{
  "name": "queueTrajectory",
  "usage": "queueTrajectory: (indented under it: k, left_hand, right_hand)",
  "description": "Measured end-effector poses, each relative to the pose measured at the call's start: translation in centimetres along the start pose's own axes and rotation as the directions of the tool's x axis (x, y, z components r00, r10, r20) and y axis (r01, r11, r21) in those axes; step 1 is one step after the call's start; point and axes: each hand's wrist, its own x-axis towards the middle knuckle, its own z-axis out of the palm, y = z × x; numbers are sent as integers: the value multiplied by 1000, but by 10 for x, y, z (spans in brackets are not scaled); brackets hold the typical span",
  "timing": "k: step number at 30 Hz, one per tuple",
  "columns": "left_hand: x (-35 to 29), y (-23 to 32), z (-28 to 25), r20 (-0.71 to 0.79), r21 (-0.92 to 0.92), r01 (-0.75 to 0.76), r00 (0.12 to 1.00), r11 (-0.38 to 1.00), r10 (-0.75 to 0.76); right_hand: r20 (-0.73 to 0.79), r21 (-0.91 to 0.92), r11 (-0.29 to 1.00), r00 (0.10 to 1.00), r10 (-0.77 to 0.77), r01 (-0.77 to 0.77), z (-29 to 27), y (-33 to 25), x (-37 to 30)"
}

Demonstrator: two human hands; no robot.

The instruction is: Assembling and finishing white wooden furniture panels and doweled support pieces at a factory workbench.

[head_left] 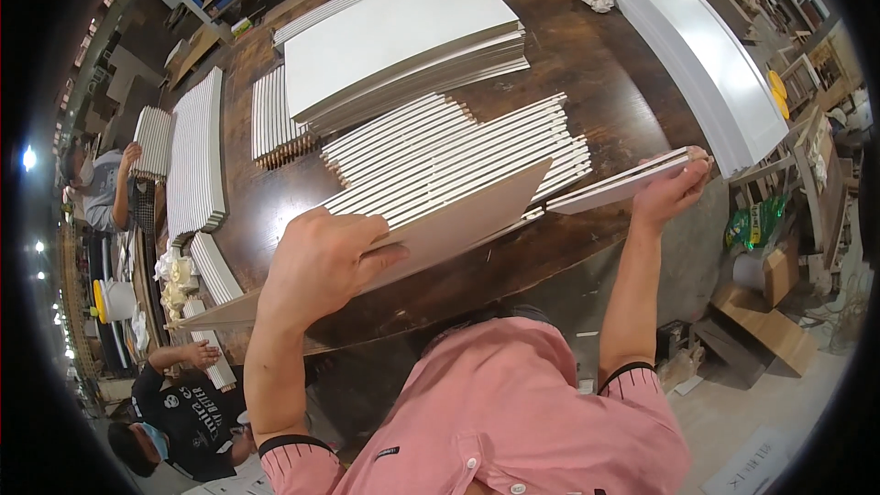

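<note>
My left hand (321, 261) is closed over the upper edge of a thin, pale flat panel (481, 220), with the thumb on its near face. The panel stands tilted along the table's front edge, its far corner pointing right. My right hand (674, 191) grips the outer end of a long white grooved strip (610, 191). The strip's inner end lies close to the panel; whether they touch I cannot tell. Just behind the panel, many white strips (431, 160) with wood-coloured ends lie side by side on the dark table (596, 73).
Large white panels (394, 37) are stacked farther back. White framed doors (706, 64) form a pile at right. More strips (194, 151) line the left side. Two people work at left: one in a black shirt (197, 422), one in grey (103, 188). Cardboard pieces (761, 325) stand on the right floor.
</note>
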Motion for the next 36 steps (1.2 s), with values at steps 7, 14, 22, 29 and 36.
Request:
queueTrajectory:
  k: [7,14,22,29,36]
  left_hand:
    - [3,-2,-1,32,-62,-16,999,998,18]
    - [5,-1,-3,74,-73,0,997,997,5]
    - [8,4,-3,76,-64,53,996,996,-48]
    - [10,6,1,35,-43,89,996,995,-87]
    - [11,1,0,30,-28,66,997,997,-65]
  right_hand:
    - [-122,36,970,963,242,-240,10,6,4]
    - [-179,278,852,848,500,-444,15,2,10]
    - [-458,114,879,760,460,-463,-33,95,29]
    - [-269,-760,574,952,146,-303,-87,203,-1]
    - [857,-151,978,511,59,141,-33,67,-90]
